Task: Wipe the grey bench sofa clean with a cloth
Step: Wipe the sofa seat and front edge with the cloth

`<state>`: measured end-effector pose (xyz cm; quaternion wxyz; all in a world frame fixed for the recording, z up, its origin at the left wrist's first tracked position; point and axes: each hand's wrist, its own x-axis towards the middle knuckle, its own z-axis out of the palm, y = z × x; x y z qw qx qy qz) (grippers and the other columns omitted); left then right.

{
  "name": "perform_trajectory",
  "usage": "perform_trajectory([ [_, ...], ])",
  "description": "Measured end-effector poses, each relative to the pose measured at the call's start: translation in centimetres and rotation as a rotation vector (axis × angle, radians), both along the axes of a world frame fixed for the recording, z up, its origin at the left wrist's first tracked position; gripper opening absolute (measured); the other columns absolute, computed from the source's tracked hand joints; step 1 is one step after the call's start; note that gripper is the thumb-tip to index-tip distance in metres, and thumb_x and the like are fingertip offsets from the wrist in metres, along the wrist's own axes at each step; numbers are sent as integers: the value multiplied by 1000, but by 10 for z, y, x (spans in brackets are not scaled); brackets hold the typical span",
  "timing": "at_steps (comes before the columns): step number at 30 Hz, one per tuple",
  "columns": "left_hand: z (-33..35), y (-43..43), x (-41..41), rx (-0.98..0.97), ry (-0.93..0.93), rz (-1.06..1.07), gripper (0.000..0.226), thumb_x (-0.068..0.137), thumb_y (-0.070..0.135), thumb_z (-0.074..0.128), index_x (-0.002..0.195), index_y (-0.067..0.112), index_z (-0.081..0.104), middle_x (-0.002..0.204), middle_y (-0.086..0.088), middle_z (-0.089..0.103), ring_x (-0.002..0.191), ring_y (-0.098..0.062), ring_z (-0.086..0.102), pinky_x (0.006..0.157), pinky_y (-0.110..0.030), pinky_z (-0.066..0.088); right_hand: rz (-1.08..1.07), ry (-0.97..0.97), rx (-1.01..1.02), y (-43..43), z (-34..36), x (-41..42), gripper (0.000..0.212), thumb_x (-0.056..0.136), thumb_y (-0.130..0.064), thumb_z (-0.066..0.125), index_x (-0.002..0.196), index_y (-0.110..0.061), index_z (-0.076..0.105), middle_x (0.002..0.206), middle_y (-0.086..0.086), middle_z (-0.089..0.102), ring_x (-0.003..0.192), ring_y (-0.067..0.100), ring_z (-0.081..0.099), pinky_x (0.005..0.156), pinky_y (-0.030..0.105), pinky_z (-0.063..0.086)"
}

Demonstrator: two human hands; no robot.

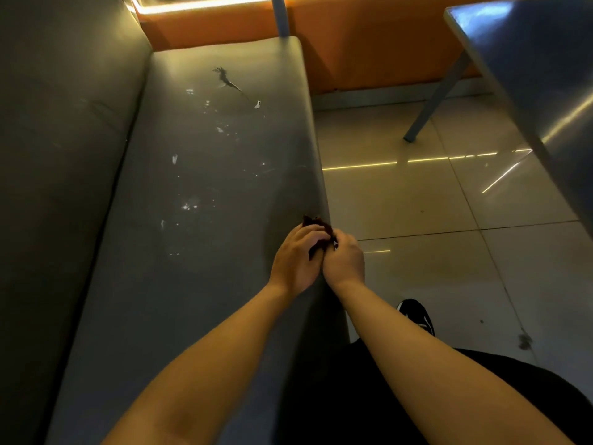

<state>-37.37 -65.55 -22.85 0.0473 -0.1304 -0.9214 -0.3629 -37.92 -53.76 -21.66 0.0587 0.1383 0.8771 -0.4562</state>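
The grey bench sofa (199,194) runs from the bottom left toward the orange wall, its seat marked with pale smears, small white scraps and a dark tear (226,79) near the far end. A small dark red cloth (316,223) is bunched between both hands at the seat's front edge. My left hand (296,258) curls its fingers round the cloth from the left. My right hand (345,260) grips it from the right, touching the left hand. Most of the cloth is hidden inside the hands.
A shiny metal table (532,69) with a slanted leg (433,97) stands at the upper right over the pale tiled floor (433,200). An orange wall panel (369,43) backs the bench end. My black shoe (417,314) is on the floor beside the bench.
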Motion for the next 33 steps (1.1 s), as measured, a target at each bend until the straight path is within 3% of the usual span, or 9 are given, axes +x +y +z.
perform_trajectory([
  [5,-13,-42,19,-240,90,85,41,95,12,58,136,15,61,151,-9,50,137,-36,47,114,-46,40,193,32,246,-7,4,4,44,102,-18,50,145,-12,50,139,12,50,129,31,44,107,40,40],
  [8,-10,-63,-6,-209,-42,324,39,102,15,49,140,16,57,157,-9,42,142,-38,40,116,-53,35,279,57,316,-15,3,7,47,103,-17,48,150,-15,45,150,9,41,137,29,36,113,38,36],
  [13,-3,-52,-27,-98,-161,501,43,104,20,46,147,18,49,163,-7,30,148,-33,28,119,-44,27,236,41,197,-10,3,3,46,103,-15,52,149,-16,48,152,4,45,140,24,38,113,35,36],
  [18,0,-12,6,-29,-173,374,43,103,19,50,146,18,50,160,-6,36,146,-32,32,119,-44,28,81,59,67,-7,11,4,41,102,-6,47,140,-12,57,139,8,60,128,25,55,107,31,41],
  [25,-9,-4,42,-188,-55,114,55,96,17,64,148,18,48,160,-8,37,147,-31,35,121,-48,30,114,89,109,-6,13,8,38,103,-8,44,137,-11,59,135,8,61,124,27,55,106,35,45],
  [29,-7,-35,3,-212,-164,343,48,103,18,48,151,24,44,163,-4,32,147,-36,32,120,-51,28,238,54,236,-7,7,6,48,101,-4,44,148,-9,48,148,8,49,136,28,43,113,36,37],
  [33,-2,-49,-22,-148,-181,494,48,101,23,50,148,17,47,156,-8,43,142,-36,38,117,-49,34,284,44,302,-8,7,4,52,102,-7,47,153,-11,39,154,6,40,142,26,32,114,36,37],
])
